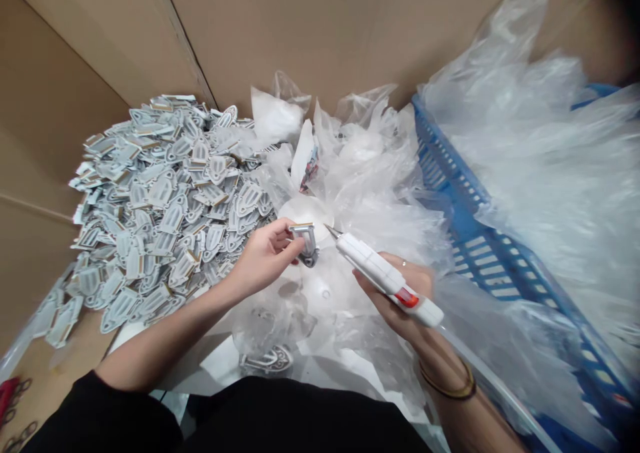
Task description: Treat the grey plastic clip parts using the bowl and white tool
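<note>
My left hand (pixel 273 250) pinches a small grey metal-looking bracket (pixel 304 241) with a tan strip along its top edge. In my right hand (pixel 400 293) is a white hot glue gun (pixel 377 266) with a red-orange part near its rear. The gun's metal nozzle points up and left, close to the bracket but apart from it. A clear stick-like rod (pixel 500 386) trails behind the gun along my right forearm. Beneath both hands lie a round whitish piece (pixel 307 212) and crumpled clear plastic. Another bracket with a scroll pattern (pixel 270 360) lies near my body.
A large heap of similar grey pieces (pixel 165 200) covers the left side. Clear plastic bags (pixel 373 166) fill the middle and back. On the right stands a blue slatted basket (pixel 485 253) overflowing with plastic film (pixel 565 166). Brown cardboard walls (pixel 300 26) rise behind.
</note>
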